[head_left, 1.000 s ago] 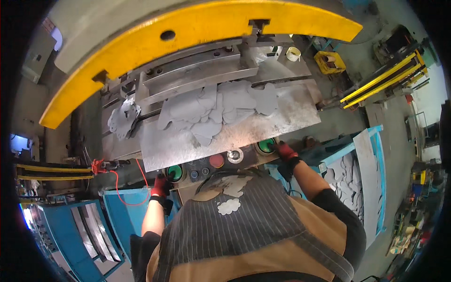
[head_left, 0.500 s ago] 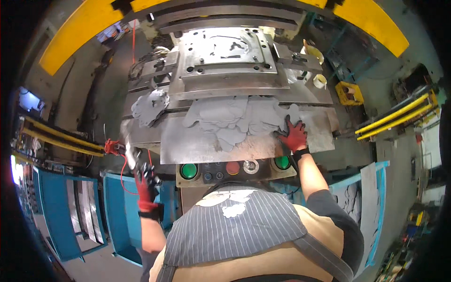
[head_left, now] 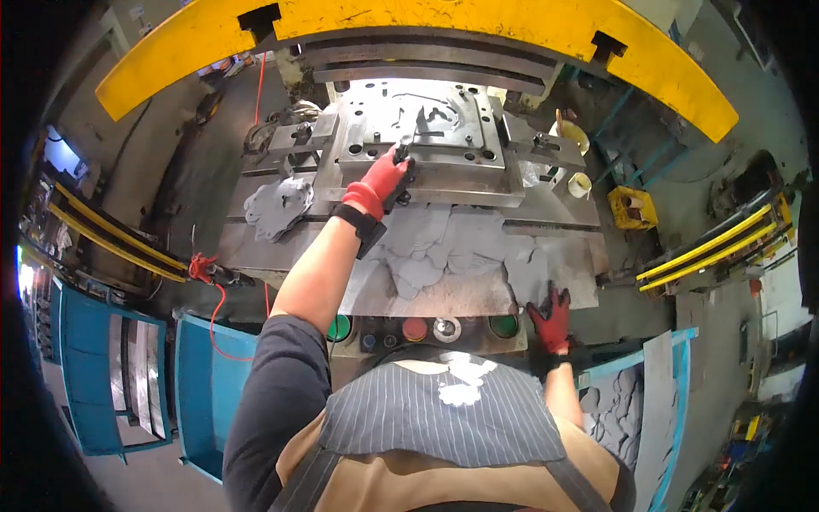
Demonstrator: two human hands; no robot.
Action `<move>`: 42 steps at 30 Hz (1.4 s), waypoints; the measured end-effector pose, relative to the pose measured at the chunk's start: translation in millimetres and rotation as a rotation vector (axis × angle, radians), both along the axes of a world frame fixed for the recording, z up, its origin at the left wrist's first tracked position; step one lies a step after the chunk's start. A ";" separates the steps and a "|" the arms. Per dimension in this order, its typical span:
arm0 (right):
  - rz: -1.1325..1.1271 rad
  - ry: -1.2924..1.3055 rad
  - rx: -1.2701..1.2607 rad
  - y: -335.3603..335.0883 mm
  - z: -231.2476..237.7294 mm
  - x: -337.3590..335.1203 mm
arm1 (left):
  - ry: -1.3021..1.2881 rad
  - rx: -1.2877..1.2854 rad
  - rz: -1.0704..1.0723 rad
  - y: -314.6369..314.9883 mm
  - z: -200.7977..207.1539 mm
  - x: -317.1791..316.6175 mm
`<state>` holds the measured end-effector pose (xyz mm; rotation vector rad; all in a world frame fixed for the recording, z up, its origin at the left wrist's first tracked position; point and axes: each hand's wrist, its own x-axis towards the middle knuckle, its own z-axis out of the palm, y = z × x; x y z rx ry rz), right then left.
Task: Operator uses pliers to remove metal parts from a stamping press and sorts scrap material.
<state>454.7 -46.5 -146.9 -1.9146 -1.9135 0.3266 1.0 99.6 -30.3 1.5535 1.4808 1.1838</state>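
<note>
My left hand [head_left: 384, 181], in a red and black glove, reaches over the front edge of the steel die [head_left: 358, 128]. Its fingers are closed, and a small shiny metal piece shows at their tips; its kind is unclear. Below that arm lies a metal sheet [head_left: 478, 294] with overlapping flat grey cut metal pieces [head_left: 426, 247] spread over it. My right hand [head_left: 553, 322], gloved alike, is at the sheet's front right edge with fingers spread. Whether it touches the sheet is hard to tell.
Another pile of grey pieces [head_left: 277, 207] lies left of the die. A control panel with green buttons [head_left: 503, 326] and a red button [head_left: 415, 328] sits under the sheet's front edge. Yellow bars [head_left: 717, 243] flank the press. Blue bins [head_left: 205, 384] stand at lower left.
My left hand has swung from the lower left, where it held something shiny, up to the die. My right hand has moved off the grey pieces toward the sheet's front right edge.
</note>
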 end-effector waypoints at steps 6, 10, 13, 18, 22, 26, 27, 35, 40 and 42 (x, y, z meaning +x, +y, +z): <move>-0.419 0.732 -0.087 -0.9 -42.4 18.5 | 0.105 -0.043 0.043 -13.6 37.2 25.2; -0.357 0.711 -0.475 17.5 -2.7 -17.3 | 0.095 0.221 0.268 -55.6 44.4 21.3; -0.304 0.400 -0.214 21.7 -25.5 -20.1 | -0.073 0.260 0.338 -102.4 39.0 9.8; -0.296 0.521 -0.243 11.6 13.9 -50.6 | 0.145 0.331 0.749 -186.5 -15.0 -52.1; -0.324 0.283 -0.215 19.0 -28.3 -26.6 | -0.232 -0.138 0.768 -216.5 -44.4 -92.9; -0.282 0.225 -0.040 11.4 -33.0 -17.0 | -0.550 -0.272 0.650 -245.0 -71.4 -139.7; -0.234 0.195 0.195 17.3 -68.8 2.8 | -0.599 -0.302 0.596 -246.5 -78.4 -153.3; -0.422 0.196 0.069 -0.4 -40.9 1.1 | -0.865 -0.112 0.100 -284.5 -129.1 -238.8; -0.451 0.167 -0.223 0.2 20.9 -29.5 | -1.061 0.029 0.084 -275.7 -120.1 -198.3; -0.414 0.116 -0.371 8.8 47.2 -48.2 | -1.080 0.031 0.292 -259.9 -75.4 -133.2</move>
